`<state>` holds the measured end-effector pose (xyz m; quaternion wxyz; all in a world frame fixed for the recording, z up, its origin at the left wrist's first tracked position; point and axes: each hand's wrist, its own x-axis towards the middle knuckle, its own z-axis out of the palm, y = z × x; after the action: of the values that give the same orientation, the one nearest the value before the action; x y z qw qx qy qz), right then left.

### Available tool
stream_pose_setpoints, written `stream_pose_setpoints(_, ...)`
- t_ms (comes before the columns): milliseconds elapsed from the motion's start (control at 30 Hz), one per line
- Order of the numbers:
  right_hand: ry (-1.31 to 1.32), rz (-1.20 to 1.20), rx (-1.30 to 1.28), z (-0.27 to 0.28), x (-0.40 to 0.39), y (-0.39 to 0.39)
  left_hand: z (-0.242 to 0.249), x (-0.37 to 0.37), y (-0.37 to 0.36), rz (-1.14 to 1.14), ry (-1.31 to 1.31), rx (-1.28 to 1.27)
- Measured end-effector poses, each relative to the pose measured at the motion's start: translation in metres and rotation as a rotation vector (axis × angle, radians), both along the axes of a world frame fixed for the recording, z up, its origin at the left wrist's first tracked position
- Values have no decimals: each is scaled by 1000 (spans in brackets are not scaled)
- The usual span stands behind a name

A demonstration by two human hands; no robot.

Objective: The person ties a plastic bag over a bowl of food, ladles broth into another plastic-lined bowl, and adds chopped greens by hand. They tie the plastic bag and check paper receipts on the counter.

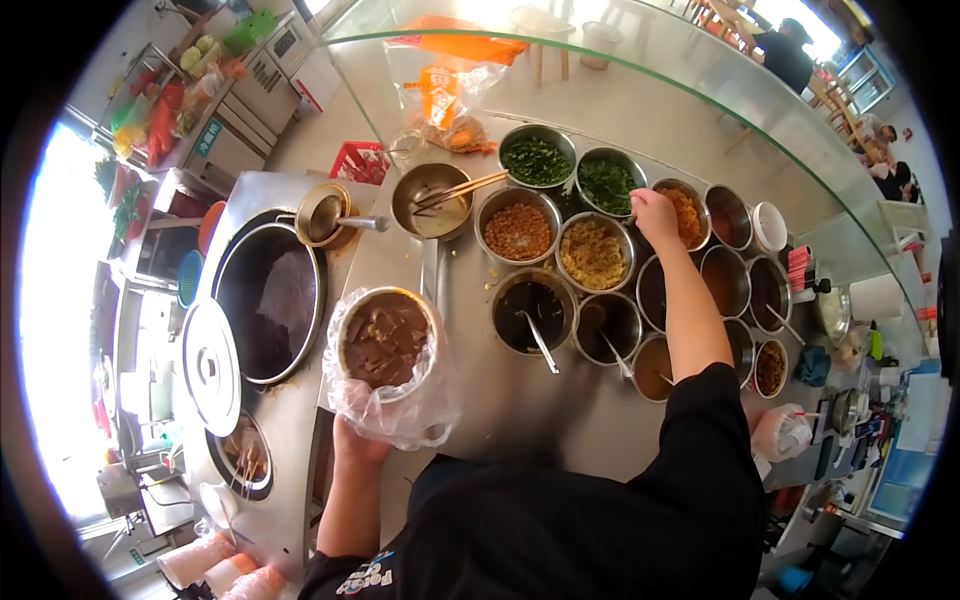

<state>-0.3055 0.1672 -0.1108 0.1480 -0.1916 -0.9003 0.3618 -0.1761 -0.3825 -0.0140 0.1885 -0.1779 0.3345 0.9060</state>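
A bowl (432,345) wrapped in a clear plastic bag (425,415) rests on my left hand (360,442), whose fingers are partly hidden beneath it. Dark brown pieces (386,340) in a little liquid fill this bowl. My right hand (655,217) is stretched forward at the right rim of a steel pot of chopped greens (606,180). Its fingers are closed together, and whatever they hold, if anything, cannot be made out. Just right of that hand stands a pot of orange chopped food (686,216). A pot of chopped yellowish food (592,252) lies below and left of it.
Steel pots of sauces with spoons (540,340) crowd the counter under my right arm. Chopsticks (460,190) lie across a saucepan (405,215). At left are a large pot of dark liquid (270,300) and its lid (212,365). A glass guard (640,65) edges the far side.
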Motion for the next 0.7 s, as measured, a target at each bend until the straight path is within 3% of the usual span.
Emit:
stream_pose_setpoints(33, 110, 7, 251, -1, 0, 0, 2, -2, 12, -14, 15, 3)
stream_pose_setpoints(67, 116, 1, 245, -1, 1, 2, -1, -3, 21, -25, 4, -8)
stream_pose_setpoints(133, -183, -10, 408, 5, 5, 2, -2, -8, 43, -51, 8, 1)
stream_pose_setpoints(233, -49, -5, 102, -7, 1, 2, 9, -17, 82, -74, 32, -18)
stream_pose_setpoints(367, -107, -27, 44, -17, -4, -2, -28, -26, 86, -131, 60, -27)
stream_pose_setpoints(433, -84, -135, -105, -17, -6, -6, -20, -34, 100, -188, 178, 117)
stream_pose_setpoints(500, -93, -107, -88, -13, -6, -7, -16, -33, 113, -156, 124, -27)
stream_pose_setpoints(600, -115, -128, -266, -5, -4, -10, -11, -42, 131, -169, 139, -32)
stream_pose_setpoints(667, -132, -132, -560, 2, -1, -13, 12, -48, 150, -173, 84, -128)
stream_pose_setpoints(700, -132, -137, -555, 1, 0, -12, 3, -50, 146, -177, 83, -122)
